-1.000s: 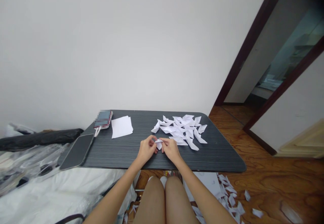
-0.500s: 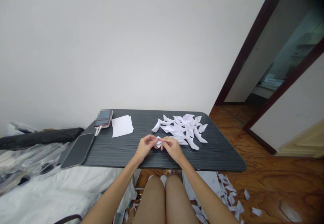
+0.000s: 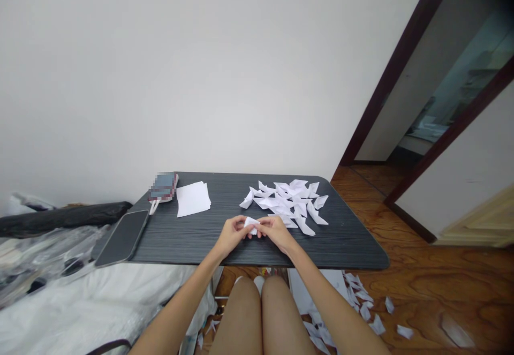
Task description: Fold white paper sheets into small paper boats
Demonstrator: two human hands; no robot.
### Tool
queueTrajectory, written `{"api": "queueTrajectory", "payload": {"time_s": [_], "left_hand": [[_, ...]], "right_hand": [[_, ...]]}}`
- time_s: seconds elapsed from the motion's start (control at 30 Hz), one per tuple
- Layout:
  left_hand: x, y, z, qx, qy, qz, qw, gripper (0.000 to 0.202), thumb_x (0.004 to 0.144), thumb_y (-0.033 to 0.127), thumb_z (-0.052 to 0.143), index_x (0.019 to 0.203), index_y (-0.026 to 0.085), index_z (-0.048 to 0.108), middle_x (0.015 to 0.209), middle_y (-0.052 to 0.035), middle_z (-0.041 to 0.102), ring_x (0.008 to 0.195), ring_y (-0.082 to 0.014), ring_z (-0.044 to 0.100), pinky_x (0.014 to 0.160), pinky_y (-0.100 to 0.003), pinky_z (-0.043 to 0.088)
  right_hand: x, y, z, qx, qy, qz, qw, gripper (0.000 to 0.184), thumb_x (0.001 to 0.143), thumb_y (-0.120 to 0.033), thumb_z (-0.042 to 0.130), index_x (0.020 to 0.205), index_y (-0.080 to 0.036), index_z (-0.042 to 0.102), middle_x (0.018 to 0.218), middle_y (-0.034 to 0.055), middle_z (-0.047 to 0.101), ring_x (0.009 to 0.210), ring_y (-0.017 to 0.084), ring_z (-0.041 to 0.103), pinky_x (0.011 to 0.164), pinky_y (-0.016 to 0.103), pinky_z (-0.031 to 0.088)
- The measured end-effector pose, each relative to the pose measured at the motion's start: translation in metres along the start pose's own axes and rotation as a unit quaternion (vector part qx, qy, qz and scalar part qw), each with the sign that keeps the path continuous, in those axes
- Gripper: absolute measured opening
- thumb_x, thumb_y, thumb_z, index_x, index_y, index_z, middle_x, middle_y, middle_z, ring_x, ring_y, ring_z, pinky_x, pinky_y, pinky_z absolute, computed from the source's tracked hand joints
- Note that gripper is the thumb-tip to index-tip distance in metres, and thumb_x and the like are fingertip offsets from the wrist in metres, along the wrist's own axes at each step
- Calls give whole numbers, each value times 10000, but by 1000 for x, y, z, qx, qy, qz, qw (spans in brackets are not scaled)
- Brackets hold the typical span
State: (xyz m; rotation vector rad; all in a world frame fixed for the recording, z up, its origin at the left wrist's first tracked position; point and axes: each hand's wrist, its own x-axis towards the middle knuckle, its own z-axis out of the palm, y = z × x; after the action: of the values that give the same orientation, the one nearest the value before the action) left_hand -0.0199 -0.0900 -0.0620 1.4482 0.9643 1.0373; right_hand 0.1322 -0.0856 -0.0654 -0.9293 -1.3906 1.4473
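Small folded paper (image 3: 252, 221) sits btwn the 2 hands, just above or on the near part of the dark table (image 3: 180, 242); can't tell if it touches the tabletop. L hand (image 3: 233, 234) grips its left side, R hand (image 3: 278, 231) its right, thumbs & fingers of both pinched in on it, so neither hand is nearer: both are in contact w/ the pc. The hands face each other across it, fingertips v. close, approx. level side to side. Its visible top edge slopes a bit down toward the R hand; true long axis can't be told, as fingers cover both ends & much of the lower part.

Pile of folded pcs (image 3: 283, 205) lies beyond the hands & off to the right, pointed ends aimed every which way. R hand is nearer to it, w/ the closest pcs just past its knuckles. Stack of flat sheets (image 3: 193, 199) lies the other way, beyond & left of the L hand, well apart from it, squarish, slightly fanned at the right edge. Dark phone-like device (image 3: 122, 239) rests farther left, slanted, at the table's left end.
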Motion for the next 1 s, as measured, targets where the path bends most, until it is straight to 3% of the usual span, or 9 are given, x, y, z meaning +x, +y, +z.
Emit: {"api": "queueTrajectory", "payload": {"time_s": [0.13,0.3,0.47,0.57,0.73,0.83,1.0], "left_hand": [[0,2,1,32,42,14,999,301,715,377,546,699,80,595,459,10,531,388,-62,436,400,-175,315],[-1,3,4,11,78,48,996,259,691,358,579,662,101,571,524,16,528,429,-66,476,399,-164,339],[1,4,0,45,28,34,998,267,700,366,566,777,111,557,582,14,543,397,-66,485,370,-162,336],[4,9,-3,73,-16,44,996,262,713,367,548,714,104,553,583,2,538,428,-77,495,410,-180,377],[5,17,2,142,35,122,982,231,726,326,536,638,113,526,573,17,487,506,-69,441,476,-175,355],[3,20,6,159,55,130,977,219,752,318,497,659,120,507,570,27,465,507,-65,410,479,-173,331],[2,32,6,209,-17,125,970,240,763,326,473,660,119,538,561,17,487,520,-79,418,493,-183,322]], "right_hand": [[-3,-2,5,-6,5,1,1000,194,646,-297,616,655,-106,642,487,-8,569,429,57,456,432,182,289],[-7,-6,10,-12,-33,52,998,255,682,-347,558,639,-99,595,588,31,601,433,78,519,394,178,301],[-9,-3,13,-75,-16,32,997,204,655,-290,573,557,-113,550,472,-13,534,346,56,448,365,179,290],[-10,-3,12,-92,-20,8,995,205,649,-293,586,544,-125,536,446,-27,516,344,56,443,385,184,321],[-13,-10,14,-48,-17,33,998,329,727,-435,487,628,-124,525,532,16,569,375,91,512,353,182,301],[-17,-16,14,-104,-3,-3,995,378,780,-433,419,575,-131,514,445,-9,516,331,67,445,366,185,295],[-24,-25,11,-257,34,-101,961,364,789,-336,447,475,-153,467,415,-34,438,396,63,395,439,194,293]]}}
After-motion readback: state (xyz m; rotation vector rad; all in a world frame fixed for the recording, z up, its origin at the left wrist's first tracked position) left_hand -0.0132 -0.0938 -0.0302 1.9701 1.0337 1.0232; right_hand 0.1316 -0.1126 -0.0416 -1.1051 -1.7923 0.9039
